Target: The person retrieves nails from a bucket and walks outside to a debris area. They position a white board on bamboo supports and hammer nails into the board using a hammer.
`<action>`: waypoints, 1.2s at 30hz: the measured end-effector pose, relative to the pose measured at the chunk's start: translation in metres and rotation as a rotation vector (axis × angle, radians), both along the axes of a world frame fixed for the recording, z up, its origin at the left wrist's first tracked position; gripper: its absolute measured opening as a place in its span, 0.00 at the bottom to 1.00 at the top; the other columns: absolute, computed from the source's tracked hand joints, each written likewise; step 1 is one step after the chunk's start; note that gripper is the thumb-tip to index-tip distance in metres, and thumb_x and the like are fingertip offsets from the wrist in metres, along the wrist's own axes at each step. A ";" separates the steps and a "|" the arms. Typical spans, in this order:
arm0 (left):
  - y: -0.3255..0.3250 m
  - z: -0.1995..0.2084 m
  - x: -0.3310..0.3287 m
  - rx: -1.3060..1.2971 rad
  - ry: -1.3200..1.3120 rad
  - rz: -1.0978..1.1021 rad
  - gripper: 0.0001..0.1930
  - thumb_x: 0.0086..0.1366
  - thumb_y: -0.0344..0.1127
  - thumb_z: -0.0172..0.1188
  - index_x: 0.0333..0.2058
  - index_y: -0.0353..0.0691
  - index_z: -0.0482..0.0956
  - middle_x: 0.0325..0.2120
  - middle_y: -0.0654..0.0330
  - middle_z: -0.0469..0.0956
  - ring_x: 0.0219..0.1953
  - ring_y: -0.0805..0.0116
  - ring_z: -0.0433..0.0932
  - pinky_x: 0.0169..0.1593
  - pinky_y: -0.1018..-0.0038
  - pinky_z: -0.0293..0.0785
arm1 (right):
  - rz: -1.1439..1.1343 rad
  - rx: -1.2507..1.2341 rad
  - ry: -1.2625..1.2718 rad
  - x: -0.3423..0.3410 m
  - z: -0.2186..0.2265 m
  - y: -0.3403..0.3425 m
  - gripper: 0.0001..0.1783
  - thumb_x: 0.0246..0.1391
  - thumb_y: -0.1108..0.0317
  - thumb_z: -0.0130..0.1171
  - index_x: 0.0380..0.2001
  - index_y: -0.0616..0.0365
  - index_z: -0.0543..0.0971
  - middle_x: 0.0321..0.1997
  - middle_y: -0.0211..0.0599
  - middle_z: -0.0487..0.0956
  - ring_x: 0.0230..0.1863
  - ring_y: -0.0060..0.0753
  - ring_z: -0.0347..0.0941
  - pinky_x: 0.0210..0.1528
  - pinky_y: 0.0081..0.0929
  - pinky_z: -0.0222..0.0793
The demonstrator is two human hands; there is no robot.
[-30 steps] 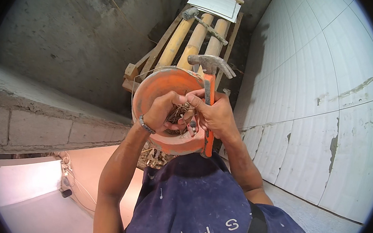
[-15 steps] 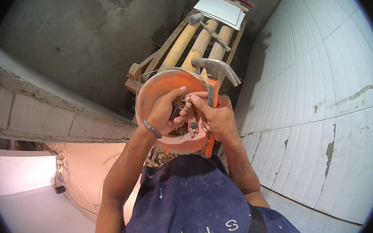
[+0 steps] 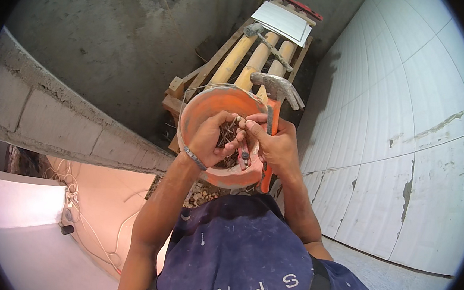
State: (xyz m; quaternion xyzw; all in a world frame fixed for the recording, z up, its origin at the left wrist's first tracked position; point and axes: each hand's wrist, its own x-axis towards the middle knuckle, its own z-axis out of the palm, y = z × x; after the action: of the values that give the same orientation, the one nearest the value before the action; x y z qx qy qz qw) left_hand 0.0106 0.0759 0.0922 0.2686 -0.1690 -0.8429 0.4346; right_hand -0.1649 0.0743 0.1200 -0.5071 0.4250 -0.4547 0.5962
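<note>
The fingers of the right hand (image 3: 280,147) are closed on the hammer (image 3: 272,120), beside the bucket (image 3: 191,121); those of the left hand (image 3: 206,138) are half curled, hold indeterminable. Both should be positioned above the bucket.

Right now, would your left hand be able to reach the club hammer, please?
Probably not without stretching: the club hammer lies on yellow poles, beyond the orange bucket below the left hand.

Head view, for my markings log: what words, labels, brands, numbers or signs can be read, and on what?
Dark-blue cloth garment: large white letters near the picture's lower edge, wording not copied.
None readable on the orange-handled steel claw hammer, round orange plastic bucket, or elsewhere.
</note>
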 end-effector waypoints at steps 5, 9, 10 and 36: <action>0.008 0.002 0.000 -0.055 0.004 0.025 0.15 0.68 0.38 0.39 0.36 0.35 0.72 0.23 0.58 0.76 0.17 0.75 0.70 0.10 0.88 0.52 | 0.003 0.034 0.062 0.003 0.027 0.013 0.10 0.59 0.72 0.59 0.39 0.70 0.79 0.26 0.33 0.81 0.24 0.16 0.73 0.26 0.17 0.68; 0.009 0.007 -0.002 -0.051 -0.027 0.051 0.15 0.69 0.41 0.40 0.34 0.36 0.72 0.21 0.60 0.74 0.16 0.76 0.69 0.10 0.87 0.53 | -0.020 0.000 0.073 0.002 0.022 0.015 0.10 0.59 0.73 0.60 0.40 0.71 0.79 0.25 0.32 0.81 0.23 0.15 0.73 0.26 0.16 0.67; 0.009 0.012 -0.005 -0.059 -0.051 0.060 0.16 0.70 0.42 0.41 0.33 0.37 0.72 0.20 0.61 0.73 0.16 0.77 0.68 0.10 0.87 0.52 | -0.023 -0.021 0.034 0.002 0.011 0.012 0.10 0.59 0.72 0.60 0.40 0.71 0.79 0.25 0.32 0.81 0.23 0.15 0.72 0.25 0.16 0.67; -0.072 -0.029 0.005 -0.861 -1.801 -0.655 0.16 0.60 0.46 0.64 0.28 0.36 0.83 0.22 0.53 0.80 0.24 0.60 0.78 0.34 0.63 0.73 | -0.256 0.157 -0.075 -0.050 -0.028 0.022 0.11 0.59 0.67 0.62 0.38 0.65 0.80 0.23 0.29 0.76 0.10 0.12 0.61 0.11 0.16 0.54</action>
State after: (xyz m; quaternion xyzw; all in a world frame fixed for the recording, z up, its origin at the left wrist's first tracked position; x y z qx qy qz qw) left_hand 0.0158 0.0042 0.0635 0.5602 -0.7796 -0.2767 -0.0422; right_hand -0.2150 0.0963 0.0920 -0.3834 0.4975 -0.5111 0.5867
